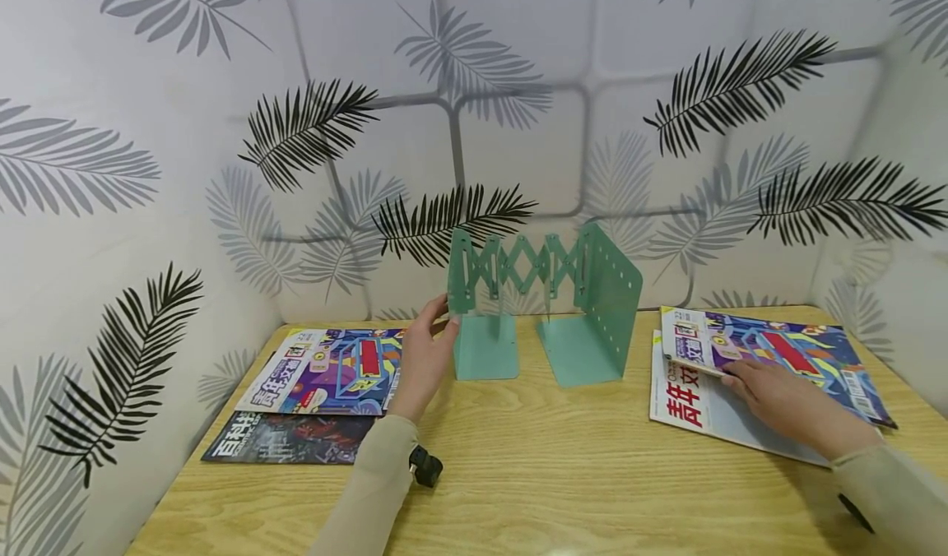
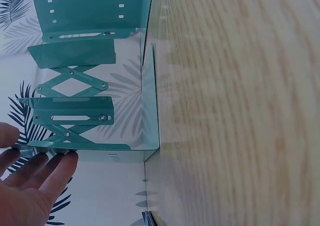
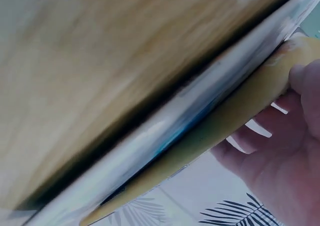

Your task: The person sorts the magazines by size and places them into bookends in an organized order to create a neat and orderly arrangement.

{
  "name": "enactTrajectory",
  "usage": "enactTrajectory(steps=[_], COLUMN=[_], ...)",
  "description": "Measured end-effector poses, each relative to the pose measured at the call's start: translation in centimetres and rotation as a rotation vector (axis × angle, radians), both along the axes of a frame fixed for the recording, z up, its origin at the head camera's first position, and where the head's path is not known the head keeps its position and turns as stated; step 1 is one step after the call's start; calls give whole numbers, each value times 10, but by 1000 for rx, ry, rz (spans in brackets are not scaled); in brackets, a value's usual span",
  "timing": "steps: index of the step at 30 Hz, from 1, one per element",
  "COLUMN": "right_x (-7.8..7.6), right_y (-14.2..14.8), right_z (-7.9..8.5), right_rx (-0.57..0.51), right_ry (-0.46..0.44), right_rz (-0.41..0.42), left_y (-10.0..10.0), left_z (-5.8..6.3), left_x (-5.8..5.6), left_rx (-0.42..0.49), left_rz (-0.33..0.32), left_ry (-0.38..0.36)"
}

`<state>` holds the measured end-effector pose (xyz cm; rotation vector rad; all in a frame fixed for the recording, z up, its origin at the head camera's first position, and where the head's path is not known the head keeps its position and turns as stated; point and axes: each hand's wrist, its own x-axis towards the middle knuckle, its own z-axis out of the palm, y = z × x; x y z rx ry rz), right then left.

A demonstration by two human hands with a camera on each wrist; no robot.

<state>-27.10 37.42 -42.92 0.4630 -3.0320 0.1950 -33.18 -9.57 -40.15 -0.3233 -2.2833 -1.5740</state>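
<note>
A pale green metal expandable bookend (image 1: 618, 317) stands near the back of the table, its scissor lattice stretched between two upright end panels. My left hand (image 1: 425, 363) pinches the edge of its left panel, thumb on one side and fingers on the other in the left wrist view. On the right, my right hand (image 1: 796, 408) grips the near edge of a colourful magazine (image 1: 778, 344). That magazine's near edge is raised over a white magazine with red lettering (image 1: 711, 412). In the right wrist view the bent yellowish cover (image 3: 200, 146) shows beside the thumb.
Left of the bookend, another colourful magazine (image 1: 318, 375) overlaps a dark magazine (image 1: 296, 439). The wooden table (image 1: 548, 474) meets a leaf-patterned wall (image 1: 518, 145) close behind the bookend. A small black device (image 1: 425, 467) is strapped on the left wrist.
</note>
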Motion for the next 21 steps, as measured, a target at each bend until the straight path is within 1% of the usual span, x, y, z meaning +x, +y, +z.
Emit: enactTrajectory(steps=[3,6,11,13,21], right_x=[-2,-4,-5,-6,-7], right_y=[1,1,3,3,2], right_z=[0,1,1,1,-1], right_rx=[-15,-12,26,32,40], right_ry=[30,28,-15,-9,87], right_rz=[35,50,25,21,19], left_y=[0,-1,0,0,0], left_z=[2,3,2,2,0], left_x=[1,1,1,1,0], left_rx=[4,6,-1,0,0], left_rz=[1,1,1,-1,4], left_ry=[-9,-14,-11,-8,-6])
